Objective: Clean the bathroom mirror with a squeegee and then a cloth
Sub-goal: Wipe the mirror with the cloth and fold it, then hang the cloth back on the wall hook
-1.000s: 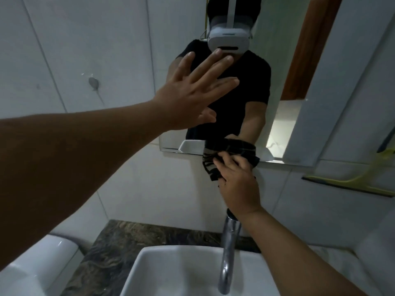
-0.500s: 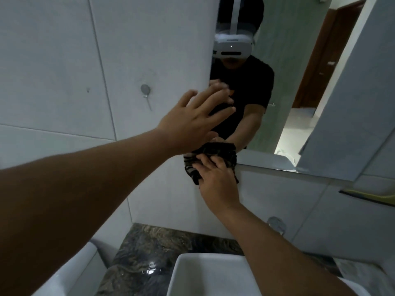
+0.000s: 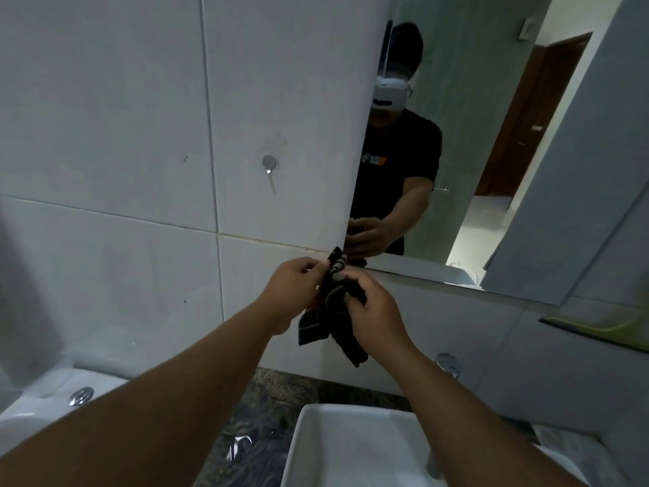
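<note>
Nearest the camera, two bare forearms reach forward over a white rectangular ceramic basin [image 3: 351, 448] set on a dark mottled stone counter [image 3: 260, 416]. To the left of the counter sits the rounded white top of a toilet cistern with a chrome button [image 3: 81, 396]; these fixtures crowd the low foreground.

Above the basin, both hands meet on a dark, almost black cloth with thin pale stripes [image 3: 332, 318]. The cloth is bunched and crumpled; one corner pokes up between the hands and loose folds hang down below them, clear of the basin. The left hand [image 3: 293, 293] pinches the cloth's upper left part with curled fingers, and the right hand [image 3: 372, 311] closes around its right side, fingers wrapped over the fabric. The cloth's top corner sits just at the lower left corner of the large frameless wall mirror [image 3: 491, 170].

The mirror's left edge runs up the pale grey tiled wall [image 3: 123, 135], and its bottom edge slopes down to the right. The glass reflects the person and a brown door. At the far right, below the mirror's bottom edge, a yellow-green squeegee with a dark blade [image 3: 597, 326] shows against the tiles, well apart from the hands. A small round chrome wall fitting [image 3: 269, 162] sits on the otherwise open tiles left of the mirror.
</note>
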